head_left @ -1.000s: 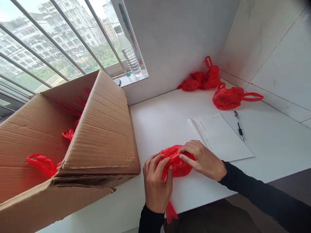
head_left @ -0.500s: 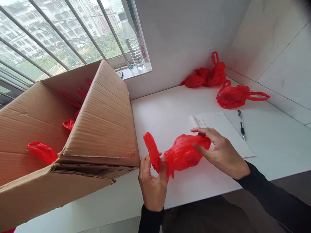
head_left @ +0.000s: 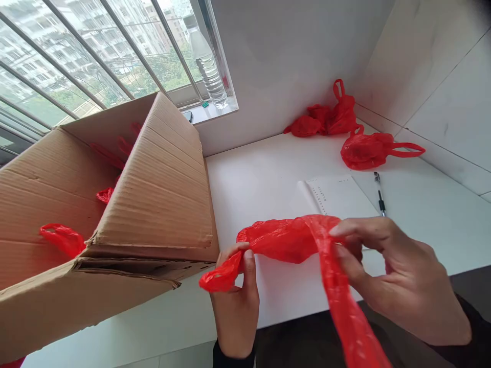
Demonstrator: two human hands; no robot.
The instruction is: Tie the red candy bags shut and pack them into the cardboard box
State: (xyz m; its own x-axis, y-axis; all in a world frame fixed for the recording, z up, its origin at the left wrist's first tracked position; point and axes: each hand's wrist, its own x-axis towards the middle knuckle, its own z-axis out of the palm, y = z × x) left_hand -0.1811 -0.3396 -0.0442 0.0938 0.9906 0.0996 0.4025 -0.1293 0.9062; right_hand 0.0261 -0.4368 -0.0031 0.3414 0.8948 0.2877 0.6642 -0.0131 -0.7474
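Between my two hands a red plastic bag is stretched out above the white table. My left hand pinches one end of it, with a short loop of the bag sticking out past the fingers to the left. Thumb and fingers of my right hand are closed on the other end. From there a long red strip of the bag hangs down toward the bottom edge of the view. What the bag contains, if anything, is hidden by the crumpled plastic.
At the left stands an open cardboard box holding red bags. More red bags lie by the back wall. Behind my hands are a notebook and a pen. A water bottle stands on the windowsill.
My right hand has moved right and toward me, drawing out the long strip. The loop at my left hand has tipped from upright to lying leftward.
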